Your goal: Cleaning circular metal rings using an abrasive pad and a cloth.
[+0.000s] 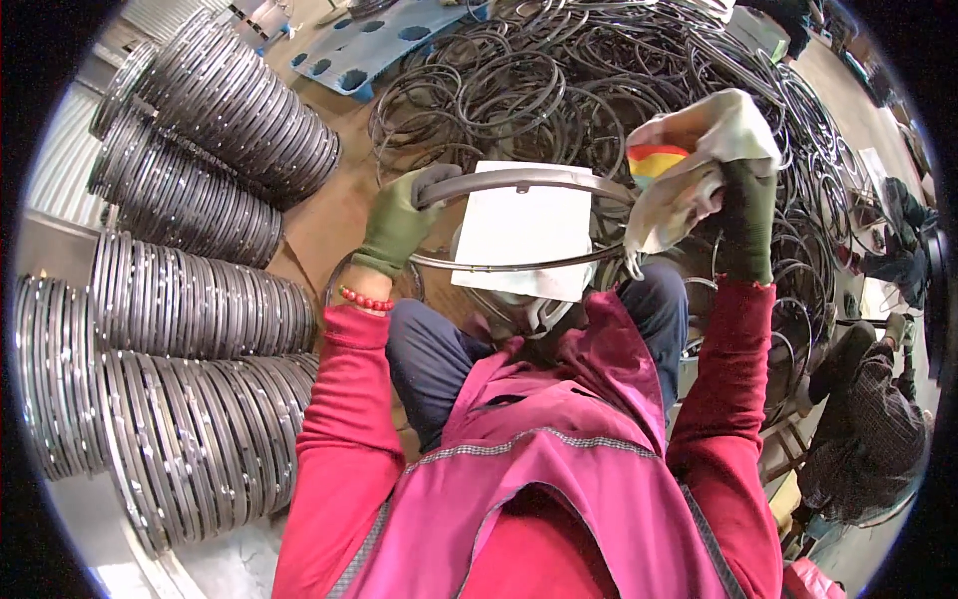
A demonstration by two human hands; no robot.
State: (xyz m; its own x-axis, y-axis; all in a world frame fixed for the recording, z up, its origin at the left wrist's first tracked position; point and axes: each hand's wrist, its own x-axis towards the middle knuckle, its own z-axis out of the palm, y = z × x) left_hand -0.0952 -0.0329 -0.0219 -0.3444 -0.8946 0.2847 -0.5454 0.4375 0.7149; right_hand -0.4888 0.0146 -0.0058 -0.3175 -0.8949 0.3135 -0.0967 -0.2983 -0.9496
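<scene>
A thin dark metal ring (544,180) is held up in front of me, over a white rectangular board (522,228) near my knees. At its left side, my left hand (399,215), in a green glove, is closed round the rim. My right hand (748,205), also gloved in green, grips a pale cloth (733,130) with a red and yellow patch. That cloth covers the right end of the ring and hides most of my right fingers. Whether those fingers also press on the ring cannot be made out.
Tall stacks of metal rings (215,429) stand along my left. Beyond the board, a large tangled heap of loose rings (509,95) spreads far and right. A blue plastic pallet (374,45) lies at the far left. Another person (868,429) sits at the right edge.
</scene>
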